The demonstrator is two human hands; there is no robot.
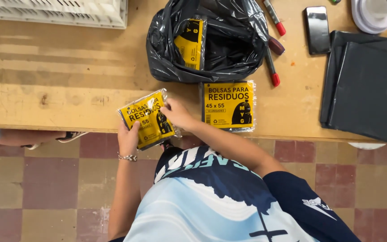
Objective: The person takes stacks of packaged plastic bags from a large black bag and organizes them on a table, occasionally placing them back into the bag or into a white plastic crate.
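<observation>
Yellow pack of bin bags (146, 117): gripped by left hand (128, 138) from below, right hand (178, 114) pinching its edge. Second yellow pack (228, 105) lies just right of the right hand; open black bag (229, 49) beyond.

Flat yellow-and-black packet of waste bags (145, 119), clear-wrapped, tilted, sits at the wooden table's near edge, gripped on both sides.

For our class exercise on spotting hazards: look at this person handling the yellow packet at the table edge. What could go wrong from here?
1. The yellow packet, pinched by the left hand and right hand, hangs partly over the table edge; a slip could drop it to the floor.
2. The second packet lies close to the right forearm and near the same edge; it might get nudged off.
3. The markers beside the black bag could roll if the bag is bumped.
</observation>
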